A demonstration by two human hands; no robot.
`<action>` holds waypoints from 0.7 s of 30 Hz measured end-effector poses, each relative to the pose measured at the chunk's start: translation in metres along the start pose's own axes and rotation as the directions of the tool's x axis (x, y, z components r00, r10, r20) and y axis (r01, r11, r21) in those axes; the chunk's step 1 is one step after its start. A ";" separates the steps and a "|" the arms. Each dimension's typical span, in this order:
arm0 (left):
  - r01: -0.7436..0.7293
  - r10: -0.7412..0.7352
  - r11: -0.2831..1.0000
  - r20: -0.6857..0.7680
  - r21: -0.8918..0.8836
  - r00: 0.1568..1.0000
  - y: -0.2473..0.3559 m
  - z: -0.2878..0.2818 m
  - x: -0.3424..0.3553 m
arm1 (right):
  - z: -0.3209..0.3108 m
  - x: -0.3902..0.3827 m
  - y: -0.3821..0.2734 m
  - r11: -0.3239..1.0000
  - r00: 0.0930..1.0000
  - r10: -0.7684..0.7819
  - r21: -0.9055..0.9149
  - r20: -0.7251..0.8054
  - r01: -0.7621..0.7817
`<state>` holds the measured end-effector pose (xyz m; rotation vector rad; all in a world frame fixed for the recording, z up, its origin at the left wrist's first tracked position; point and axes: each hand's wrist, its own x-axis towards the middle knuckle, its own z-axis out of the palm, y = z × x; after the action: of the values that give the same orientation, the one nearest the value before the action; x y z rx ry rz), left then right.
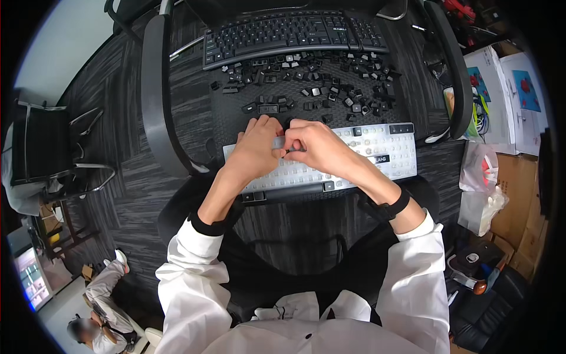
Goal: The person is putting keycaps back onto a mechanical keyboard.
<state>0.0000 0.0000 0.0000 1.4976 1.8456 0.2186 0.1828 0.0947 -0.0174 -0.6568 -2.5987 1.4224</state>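
Note:
A silver-white keyboard lies across the near part of the black chair seat. Most of its keycaps are off, with pale switches showing; a few dark keycaps stay at its corners and lower edge. Over its left half, my left hand and my right hand meet with fingertips pinched together. Something small and greyish shows between them, mostly hidden by the fingers, and I cannot tell its kind. Just beyond my hands, many loose black keycaps are scattered over the seat.
A full black keyboard, its cable lying over it, is at the seat's far end. Black armrests rise on both sides. Cardboard boxes and plastic bags stand at right. Another person sits at lower left, near a black chair.

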 end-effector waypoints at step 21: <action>-0.183 0.166 0.974 -0.126 -0.136 0.978 -0.013 -0.018 -0.015 | -0.056 0.019 0.027 0.913 0.841 -0.137 -0.396 -0.523 -0.098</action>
<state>-0.0212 -0.0123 0.0124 1.5723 1.7438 0.5236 0.1910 0.1594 -0.0108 -0.9157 -2.4102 0.5414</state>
